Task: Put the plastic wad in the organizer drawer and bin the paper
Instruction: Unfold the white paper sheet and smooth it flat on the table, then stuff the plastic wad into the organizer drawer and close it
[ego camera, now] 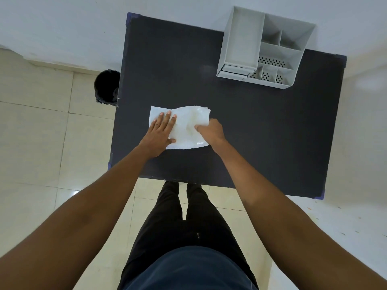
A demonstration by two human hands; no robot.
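Note:
A white sheet of paper [159, 110] lies on the dark table [261, 132], with a glossy clear plastic film [191, 120] over its right part. My left hand [160, 132] rests flat on the left side of the sheet, fingers spread. My right hand [210, 131] pinches the plastic film at the sheet's right edge. A grey desk organizer [261, 47] with several compartments and small drawers [232, 71] at its front left stands at the table's far right. A black bin [106, 86] stands on the floor by the table's left edge.
The table's near edge runs just above my legs [184, 227]. Pale floor tiles [37, 143] surround the table on the left and below. A white wall lies behind the table.

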